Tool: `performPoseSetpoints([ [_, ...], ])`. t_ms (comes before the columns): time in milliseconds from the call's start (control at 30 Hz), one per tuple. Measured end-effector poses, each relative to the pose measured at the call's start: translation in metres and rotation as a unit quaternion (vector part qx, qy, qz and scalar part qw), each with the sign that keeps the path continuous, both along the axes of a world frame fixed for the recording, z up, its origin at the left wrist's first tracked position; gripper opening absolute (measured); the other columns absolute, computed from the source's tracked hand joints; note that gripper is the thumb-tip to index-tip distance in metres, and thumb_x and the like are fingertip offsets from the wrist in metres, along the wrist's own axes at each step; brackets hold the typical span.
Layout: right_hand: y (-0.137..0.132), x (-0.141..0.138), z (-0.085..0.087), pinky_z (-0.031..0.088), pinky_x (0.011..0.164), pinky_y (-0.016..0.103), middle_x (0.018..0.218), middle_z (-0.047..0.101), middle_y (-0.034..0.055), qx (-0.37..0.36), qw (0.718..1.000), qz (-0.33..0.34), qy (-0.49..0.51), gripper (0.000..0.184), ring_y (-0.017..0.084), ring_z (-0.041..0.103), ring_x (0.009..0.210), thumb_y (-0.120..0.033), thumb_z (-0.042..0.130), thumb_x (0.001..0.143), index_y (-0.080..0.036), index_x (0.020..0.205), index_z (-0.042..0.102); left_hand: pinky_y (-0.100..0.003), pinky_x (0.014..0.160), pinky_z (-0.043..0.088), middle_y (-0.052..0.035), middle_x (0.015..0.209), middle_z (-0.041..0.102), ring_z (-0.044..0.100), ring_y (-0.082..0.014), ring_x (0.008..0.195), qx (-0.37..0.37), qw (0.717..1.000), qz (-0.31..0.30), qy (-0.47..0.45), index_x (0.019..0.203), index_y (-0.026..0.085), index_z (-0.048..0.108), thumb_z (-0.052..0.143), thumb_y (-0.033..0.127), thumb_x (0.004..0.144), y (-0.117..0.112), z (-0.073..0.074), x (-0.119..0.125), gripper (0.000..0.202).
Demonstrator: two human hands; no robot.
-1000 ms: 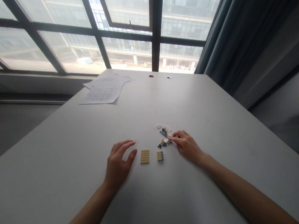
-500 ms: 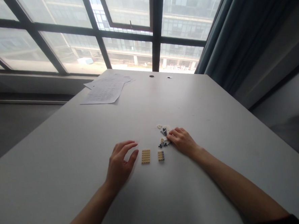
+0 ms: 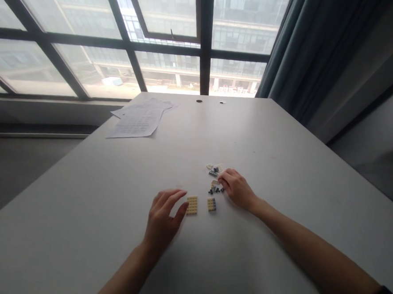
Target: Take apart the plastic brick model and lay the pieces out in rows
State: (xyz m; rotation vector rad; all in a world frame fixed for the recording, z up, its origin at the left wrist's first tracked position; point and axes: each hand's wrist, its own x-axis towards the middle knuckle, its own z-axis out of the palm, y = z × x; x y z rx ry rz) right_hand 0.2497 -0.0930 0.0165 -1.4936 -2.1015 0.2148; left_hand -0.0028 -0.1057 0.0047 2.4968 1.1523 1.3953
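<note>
My left hand (image 3: pixel 164 215) is open, its thumb and fingers apart, with the tips at the left edge of a tan studded building plate (image 3: pixel 192 205). Right of that plate lies a smaller tan and blue-grey block (image 3: pixel 211 204). My right hand (image 3: pixel 237 189) is closed, its fingertips pressed together at the right side of a small pile of loose bricks. Whatever they pinch, if anything, is too small to make out. Among the loose pieces are a dark grey brick (image 3: pixel 213 173), several small black pieces (image 3: pixel 217 190) and pale ones (image 3: pixel 209 166).
Printed sheets of paper (image 3: pixel 138 119) lie at the table's far left. Two round holes, one of them here (image 3: pixel 199 101), are near the far edge of the white table (image 3: pixel 255 130). Beyond stand windows and a dark curtain (image 3: pixel 287 52) on the right.
My left hand has moved right, up to the tan plate. My right hand has shifted slightly left and nearer to me at the pile, and the dark grey brick there has moved a little.
</note>
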Motion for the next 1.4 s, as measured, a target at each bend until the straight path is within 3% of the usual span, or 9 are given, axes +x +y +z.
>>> performPoseSetpoints([
  [267,-0.048,-0.04,0.032,0.043,0.07,0.024,0.072,0.066,-0.0013,-0.16,0.96,0.117,0.198,0.019,0.012,0.059,0.068,-0.019,0.047,0.094,-0.02,0.08,0.06,-0.031,0.077,0.052,-0.0055,0.092,0.07,0.063,-0.0175,0.085,-0.006,0.995,-0.094,-0.021,0.11,0.022,0.061,0.064,0.016,0.083,-0.019,0.006,0.017,0.028],
  [467,-0.058,-0.045,0.022,0.044,0.064,0.023,0.075,0.067,-0.0005,-0.195,0.921,0.063,0.331,0.008,0.013,0.059,0.069,-0.021,0.057,0.086,-0.02,0.083,0.065,-0.027,0.073,0.051,-0.0022,0.084,0.071,0.063,-0.0139,0.076,0.013,0.992,-0.112,-0.049,0.095,0.022,0.066,0.065,0.012,0.082,-0.023,0.009,0.018,0.017],
  [700,-0.065,-0.045,0.013,0.048,0.067,0.026,0.077,0.066,0.0003,-0.168,0.901,0.039,0.397,0.006,0.013,0.06,0.07,-0.024,0.063,0.082,-0.02,0.087,0.065,-0.03,0.075,0.049,-0.0021,0.091,0.072,0.063,-0.0159,0.084,0.054,0.989,-0.136,0.004,0.099,0.025,0.066,0.069,0.01,0.078,-0.026,0.001,0.014,0.026],
  [867,-0.054,-0.035,0.013,0.049,0.066,0.026,0.076,0.068,0.0009,-0.142,0.931,0.051,0.333,0.009,0.014,0.061,0.069,-0.025,0.063,0.083,-0.02,0.09,0.065,-0.03,0.075,0.05,-0.002,0.089,0.072,0.064,-0.0154,0.081,0.057,0.992,-0.114,-0.01,0.096,0.024,0.066,0.068,0.011,0.078,-0.026,0.004,0.015,0.022],
  [967,-0.021,-0.011,0.008,0.049,0.069,0.028,0.079,0.068,0.0027,-0.057,0.969,-0.004,0.24,0.014,0.014,0.06,0.07,-0.021,0.061,0.082,-0.019,0.094,0.067,-0.029,0.074,0.052,-0.0022,0.084,0.072,0.064,-0.0148,0.078,0.038,0.994,-0.09,-0.039,0.093,0.022,0.065,0.067,0.011,0.079,-0.024,0.008,0.016,0.017],
  [1033,0.007,0.011,0.003,0.051,0.07,0.029,0.089,0.069,0.0058,-0.038,0.983,-0.062,0.167,0.023,0.015,0.061,0.072,-0.016,0.058,0.082,-0.017,0.103,0.066,-0.028,0.072,0.053,-0.0027,0.081,0.071,0.064,-0.0147,0.076,0.024,0.995,-0.081,-0.06,0.093,0.021,0.064,0.066,0.011,0.08,-0.023,0.009,0.017,0.017],
  [1100,0.032,0.031,-0.002,0.05,0.078,0.035,0.103,0.068,0.0103,-0.032,0.992,-0.078,0.091,0.032,0.018,0.061,0.084,-0.01,0.054,0.08,-0.015,0.11,0.065,-0.027,0.07,0.054,-0.0028,0.08,0.071,0.064,-0.0146,0.074,0.013,0.994,-0.073,-0.077,0.094,0.02,0.064,0.065,0.011,0.08,-0.022,0.009,0.018,0.017],
  [1233,0.063,0.05,-0.006,0.047,0.09,0.036,0.117,0.066,0.0074,-0.059,0.997,-0.012,0.041,0.047,0.018,0.06,0.095,-0.001,0.053,0.074,-0.02,0.115,0.065,-0.027,0.069,0.055,-0.0035,0.083,0.07,0.065,-0.0148,0.075,-0.003,0.994,-0.056,-0.089,0.097,0.02,0.063,0.065,0.012,0.081,-0.02,0.006,0.017,0.018],
  [1400,0.072,0.047,-0.002,0.042,0.096,0.037,0.109,0.07,0.003,-0.088,0.994,0.06,0.011,0.041,0.019,0.059,0.097,0.0,0.059,0.072,-0.023,0.104,0.07,-0.027,0.069,0.054,-0.003,0.081,0.069,0.063,-0.0145,0.075,-0.012,0.994,-0.06,-0.093,0.096,0.02,0.063,0.066,0.008,0.079,-0.019,0.004,0.014,0.021],
])
